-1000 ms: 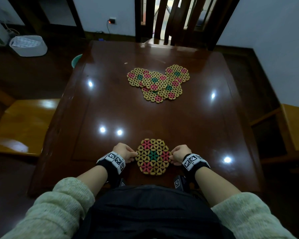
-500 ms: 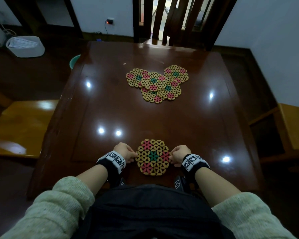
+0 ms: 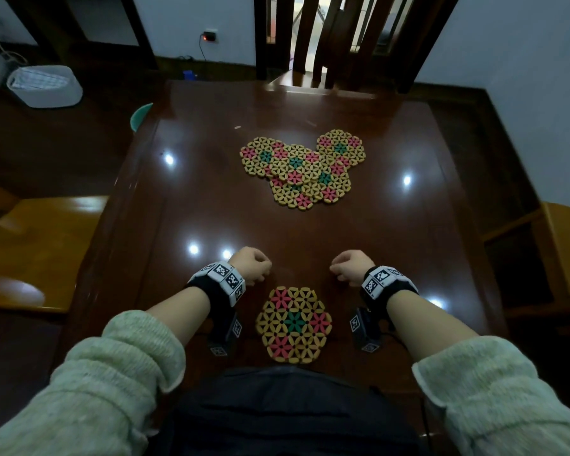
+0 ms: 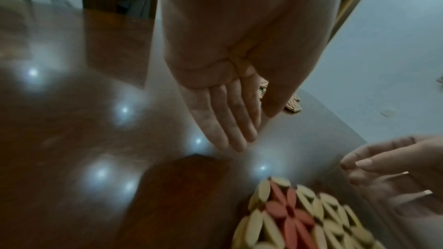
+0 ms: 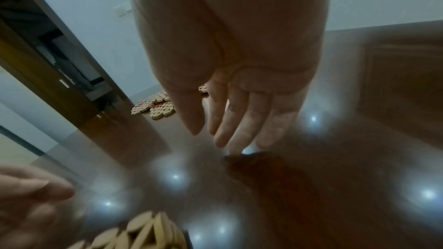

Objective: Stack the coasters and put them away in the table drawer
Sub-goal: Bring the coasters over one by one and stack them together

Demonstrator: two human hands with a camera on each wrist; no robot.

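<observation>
Hovering empty | left hand (image 3: 251,265), right hand (image 3: 348,266) relaxed | coaster (image 3: 293,324) nearer body, between wrists

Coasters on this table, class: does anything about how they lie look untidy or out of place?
Yes. The far coasters lie in a loose, overlapping sprawl rather than a squared stack, while one coaster sits apart by the near edge. Both hands, left hand and right hand, hold nothing.

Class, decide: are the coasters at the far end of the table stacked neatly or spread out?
Spread out. The far coasters lie flat, overlapping in a loose cluster on the table, edges fanned out, not aligned.
</observation>
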